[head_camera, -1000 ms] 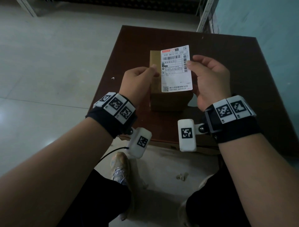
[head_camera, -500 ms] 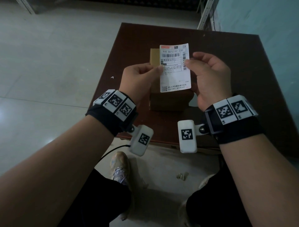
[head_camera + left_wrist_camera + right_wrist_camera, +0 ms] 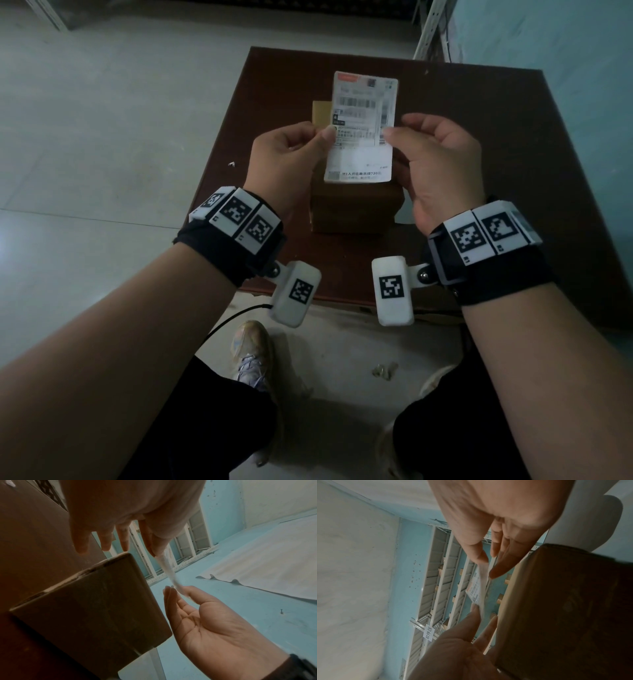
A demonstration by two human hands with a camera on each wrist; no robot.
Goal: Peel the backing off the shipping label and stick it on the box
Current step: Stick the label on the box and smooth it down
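L to R in head view: left hand pinches the label by its left edge, thumb on the printed face, other fingers curled behind. Label is held in the air above the box, not touching it as far as the wrist views show. Its long axis runs away from the person, red strip at the far end, printed face up toward the camera. Right hand pinches the right edge w/ thumb and fingertip, remaining fingers loosely curved. Box sits on the brown table, long side also running away from the person.

Print on the label is blurred, mostly unreadable. Can't tell whether the backing has begun to separate. Label covers much of the box top. In the wrist views the label shows edge-on and smeared.
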